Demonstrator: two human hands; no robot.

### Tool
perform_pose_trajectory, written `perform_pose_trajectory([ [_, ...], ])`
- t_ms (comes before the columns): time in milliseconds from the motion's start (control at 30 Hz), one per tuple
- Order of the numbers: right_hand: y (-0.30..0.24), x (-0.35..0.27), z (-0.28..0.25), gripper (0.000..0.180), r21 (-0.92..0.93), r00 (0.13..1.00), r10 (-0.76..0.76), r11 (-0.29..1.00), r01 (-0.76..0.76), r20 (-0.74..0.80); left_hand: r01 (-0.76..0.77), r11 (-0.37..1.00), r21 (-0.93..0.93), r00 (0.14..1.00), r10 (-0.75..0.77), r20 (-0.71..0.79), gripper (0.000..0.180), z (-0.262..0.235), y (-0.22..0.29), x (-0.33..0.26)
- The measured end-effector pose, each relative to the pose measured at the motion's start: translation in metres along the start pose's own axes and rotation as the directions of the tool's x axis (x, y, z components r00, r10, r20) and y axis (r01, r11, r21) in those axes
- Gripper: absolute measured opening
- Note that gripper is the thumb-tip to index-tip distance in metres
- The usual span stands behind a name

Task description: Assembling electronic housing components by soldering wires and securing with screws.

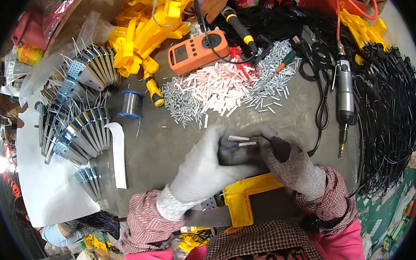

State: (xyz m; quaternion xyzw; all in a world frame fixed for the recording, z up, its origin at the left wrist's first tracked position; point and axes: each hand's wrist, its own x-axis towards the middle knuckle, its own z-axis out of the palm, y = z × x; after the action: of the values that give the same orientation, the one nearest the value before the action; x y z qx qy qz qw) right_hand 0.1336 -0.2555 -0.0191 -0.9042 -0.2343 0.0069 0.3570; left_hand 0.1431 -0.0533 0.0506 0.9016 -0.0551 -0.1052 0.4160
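Close together over the near side of a grey bench (159, 146): left hand (206, 153) in a pale grey glove, right hand (294, 159) in a darker, stained grey one. Fingers of both bent around a small gap. In that gap: two pale sleeves (247, 143), short and nearly side by side, with a bit of blue wire (232, 138) at the upper one. Cannot tell exact grip of either hand; fingertips blurred and partly hidden.

Just below the gloves, toward the body: yellow housing (238, 198) of plastic, at the bench edge. Near the left cuff: perforated metal piece (209, 205), partly covered.

Beyond the hands: heap of pale pink tubes (220, 90), between grey screws (183, 102) on the left and silver pins (267, 93) on the right. Behind the heap: orange meter (188, 62).

Farther left: yellow-and-black screwdriver (154, 92), solder spool (132, 104) standing upright, curled white strip (117, 158), then rows of metal parts (91, 123) with thin leads.

Farther right: silver power driver (346, 95), tip toward the body; beside it, thick bundle of black cords (385, 117).

At the far side: pile of yellow plastic parts (150, 26).
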Motion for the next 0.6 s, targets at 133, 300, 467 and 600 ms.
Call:
perform_pose_trajectory([
  [133,-0.006,0.003,-0.002,0.034,0.434,0.993,0.108,0.898,-0.075,-0.051,0.078,0.983,-0.169,0.989,-0.055,0.139,0.015,-0.005,-0.026,-0.002],
  [300,-0.014,0.012,-0.017,0.034,0.197,0.984,-0.124,0.969,0.148,-0.131,-0.032,0.956,-0.292,0.996,0.053,0.066,0.022,-0.012,-0.010,-0.001],
  [467,0.014,0.012,-0.061,0.041,0.612,0.897,0.423,0.677,-0.408,0.130,0.498,0.866,-0.049,0.740,-0.395,0.544,0.036,-0.125,-0.047,-0.028],
  [600,0.002,0.010,-0.036,0.041,0.293,0.995,-0.050,0.953,0.075,-0.091,-0.214,0.864,0.455,0.954,0.086,0.286,0.024,-0.067,-0.012,0.009],
])
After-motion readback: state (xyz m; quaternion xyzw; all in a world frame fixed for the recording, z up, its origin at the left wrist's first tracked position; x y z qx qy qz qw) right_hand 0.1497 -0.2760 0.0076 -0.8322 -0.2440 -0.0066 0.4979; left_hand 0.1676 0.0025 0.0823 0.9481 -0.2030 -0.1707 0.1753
